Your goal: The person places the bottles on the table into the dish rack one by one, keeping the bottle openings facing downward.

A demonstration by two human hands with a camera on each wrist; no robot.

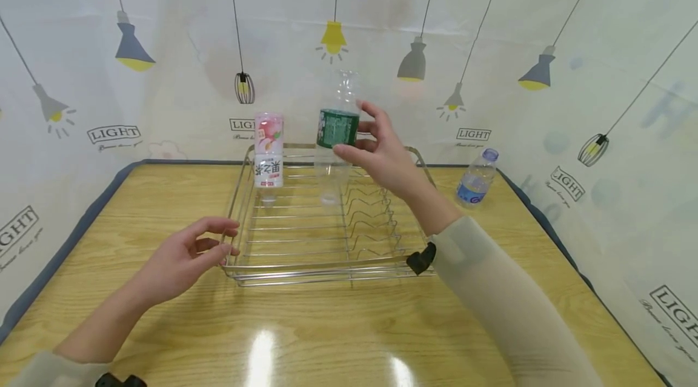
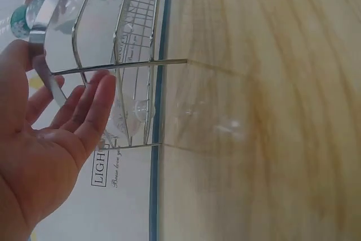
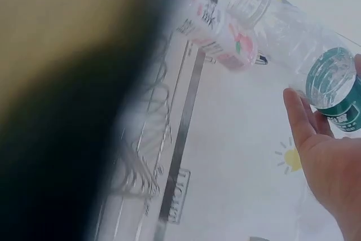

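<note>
My right hand (image 1: 384, 154) grips a clear plastic bottle (image 1: 339, 128) round its green label, above the back of a wire dish rack (image 1: 294, 266). The bottle is upside down, its open neck (image 3: 248, 3) pointing down toward the rack in the right wrist view. To its left, a pink and white labelled bottle (image 1: 269, 151) stands neck-down at the rack's back left. My left hand (image 1: 182, 260) is at the rack's front left corner, fingers loosely bent beside the rim (image 2: 38, 35); whether they touch it is hard to tell.
A small clear bottle (image 1: 476, 178) with a blue label stands upright on the wooden table (image 1: 327, 332), right of the rack. Wavy wire dividers (image 1: 373, 217) fill the rack's right side. Behind the table hangs a backdrop (image 1: 191, 23) printed with lamps.
</note>
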